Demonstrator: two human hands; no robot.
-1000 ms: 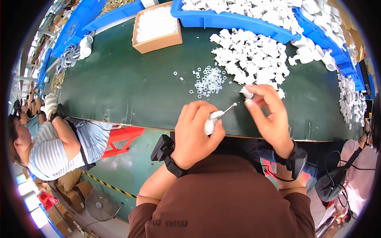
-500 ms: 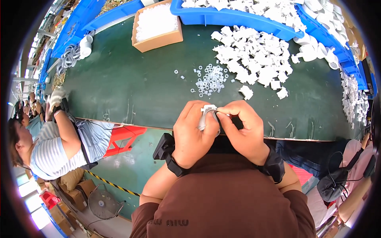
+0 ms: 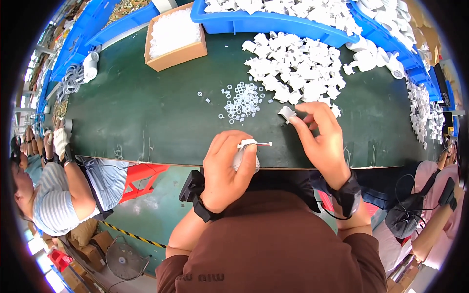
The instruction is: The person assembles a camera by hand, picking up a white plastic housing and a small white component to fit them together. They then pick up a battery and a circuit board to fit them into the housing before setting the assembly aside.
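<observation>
My left hand (image 3: 225, 168) is closed around a rounded white plastic housing (image 3: 246, 160) just above the table's front edge. A thin lead with a small white connector (image 3: 269, 144) sticks out of it to the right, past my thumb. Farther right, the thumb and forefinger of my right hand (image 3: 320, 141) pinch the edge of a small white plastic bracket (image 3: 286, 114), at or just above the green tabletop. Left of that bracket lies a loose pile of small clear rings (image 3: 243, 101). Behind it spreads a heap of similar white brackets (image 3: 300, 68).
A cardboard box (image 3: 178, 56) of small white parts stands at the back. Blue bins (image 3: 273, 30) line the far side. White shower-head-like parts (image 3: 373, 56) lie at the back right. Co-workers sit on both sides, one with a striped sleeve (image 3: 58, 200) on my left.
My right hand has left the housing and moved right and away to the lone bracket. My left hand keeps the housing, whose lead now shows. The whole view has shifted slightly.
</observation>
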